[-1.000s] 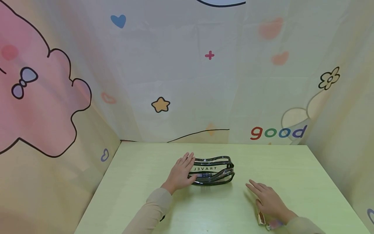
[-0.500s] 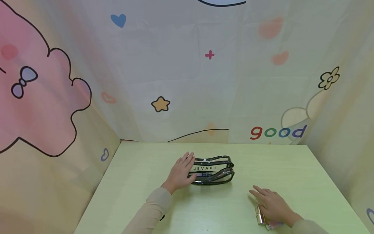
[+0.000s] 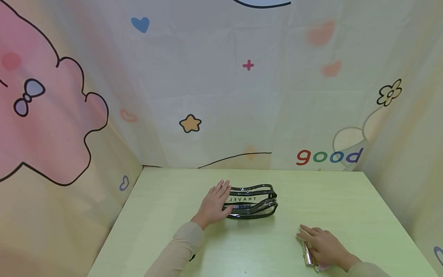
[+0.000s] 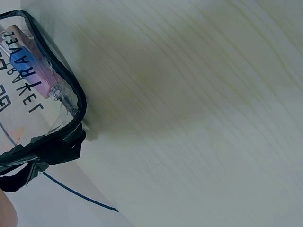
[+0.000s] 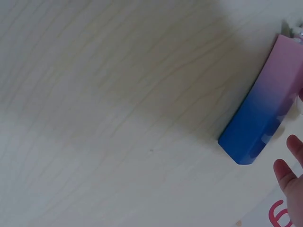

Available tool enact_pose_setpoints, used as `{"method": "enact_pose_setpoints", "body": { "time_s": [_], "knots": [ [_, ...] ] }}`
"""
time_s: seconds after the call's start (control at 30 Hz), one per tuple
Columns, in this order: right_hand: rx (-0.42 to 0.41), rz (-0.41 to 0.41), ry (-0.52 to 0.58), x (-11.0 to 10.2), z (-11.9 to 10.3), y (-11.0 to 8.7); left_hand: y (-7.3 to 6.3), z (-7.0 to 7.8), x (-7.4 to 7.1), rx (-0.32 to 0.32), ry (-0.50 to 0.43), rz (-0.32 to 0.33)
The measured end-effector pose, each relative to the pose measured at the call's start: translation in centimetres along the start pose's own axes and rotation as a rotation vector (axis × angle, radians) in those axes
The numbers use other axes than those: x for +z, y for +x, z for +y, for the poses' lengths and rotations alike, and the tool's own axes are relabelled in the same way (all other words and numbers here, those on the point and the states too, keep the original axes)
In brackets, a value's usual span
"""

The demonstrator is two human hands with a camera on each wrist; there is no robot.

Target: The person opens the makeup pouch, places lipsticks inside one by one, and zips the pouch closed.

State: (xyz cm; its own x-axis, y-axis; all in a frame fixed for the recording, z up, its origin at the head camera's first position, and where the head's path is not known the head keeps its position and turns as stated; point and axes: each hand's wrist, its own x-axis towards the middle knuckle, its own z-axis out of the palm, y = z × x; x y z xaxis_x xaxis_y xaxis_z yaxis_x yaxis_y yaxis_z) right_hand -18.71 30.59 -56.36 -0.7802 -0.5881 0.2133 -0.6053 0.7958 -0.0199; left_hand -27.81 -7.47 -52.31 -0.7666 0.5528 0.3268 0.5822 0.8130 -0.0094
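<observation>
In the head view my left hand (image 3: 213, 204) rests on the left end of a clear pouch (image 3: 252, 212) with black trim and the word TRAVEL, fingers straight. The left wrist view shows the pouch (image 4: 59, 111) with a pink-and-blue stick-shaped item (image 4: 29, 66) inside. My right hand (image 3: 325, 247) is low over a shiny slim tube (image 3: 307, 254), fingers extended and partly covering it. Seen from the right wrist, a four-sided tube (image 5: 262, 101) fades from pink to blue, with a small ornament at its pink end. Fingertips (image 5: 284, 171) lie beside it; contact is mostly hidden.
The pale wooden table (image 3: 166, 184) meets a printed cloth backdrop (image 3: 221, 96) at its back and sides. A small dark object (image 3: 192, 257) shows partly beside my left sleeve.
My right hand has moved down and slightly right, closer over the tube. My left hand and the pouch have stayed put.
</observation>
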Motion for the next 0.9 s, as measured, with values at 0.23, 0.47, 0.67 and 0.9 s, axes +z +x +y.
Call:
{"method": "enact_pose_setpoints", "body": {
  "time_s": [0.23, 0.47, 0.67, 0.9],
  "knots": [
    [0.033, -0.052, 0.016, -0.3, 0.0, 0.2, -0.1, -0.1, 0.1, -0.003, -0.006, 0.004],
    [0.049, -0.062, 0.048, -0.2, 0.0, 0.3, 0.0, 0.0, 0.1, -0.004, -0.008, 0.004],
    [0.033, 0.011, 0.026, 0.2, 0.0, 0.1, -0.1, 0.0, 0.1, -0.011, -0.015, -0.002],
    [-0.015, 0.11, -0.009, 0.9, 0.1, 0.0, -0.1, 0.0, 0.2, -0.007, -0.019, 0.015]
  ]
}}
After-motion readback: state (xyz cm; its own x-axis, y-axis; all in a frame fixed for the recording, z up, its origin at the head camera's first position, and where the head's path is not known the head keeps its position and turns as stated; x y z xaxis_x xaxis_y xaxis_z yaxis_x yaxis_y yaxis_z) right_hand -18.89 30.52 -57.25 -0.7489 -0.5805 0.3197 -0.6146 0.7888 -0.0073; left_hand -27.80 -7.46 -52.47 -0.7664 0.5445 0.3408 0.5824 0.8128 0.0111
